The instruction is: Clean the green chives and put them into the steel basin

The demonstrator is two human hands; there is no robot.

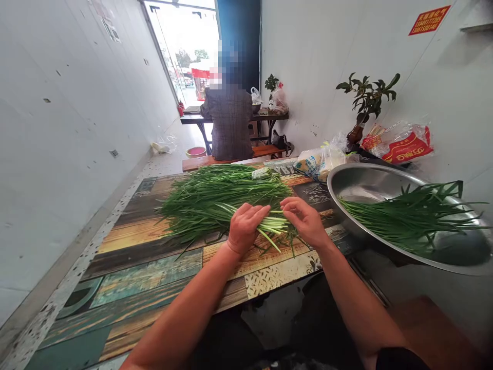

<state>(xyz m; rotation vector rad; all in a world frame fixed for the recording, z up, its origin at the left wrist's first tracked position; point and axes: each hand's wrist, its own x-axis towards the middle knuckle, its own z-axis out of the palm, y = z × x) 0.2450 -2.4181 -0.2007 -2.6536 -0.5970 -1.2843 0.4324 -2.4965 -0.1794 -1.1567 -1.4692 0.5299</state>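
Observation:
My left hand is wrapped around a small bunch of garlic chives, whose pale stem ends point to the right. At those ends my right hand has its thumb and fingers pinched together on the tip of a chive stem. Just beyond my hands a large pile of garlic chives lies across the table, leaves to the left. A bundle with a light-coloured band rests on the far right of the pile. Loose trimmings lie on the table below my hands.
To the right, a wide steel basin holds more chives. Plastic bags and a potted plant stand behind it. The wood-patterned table runs along a wall. Further back, a person sits facing away at another table.

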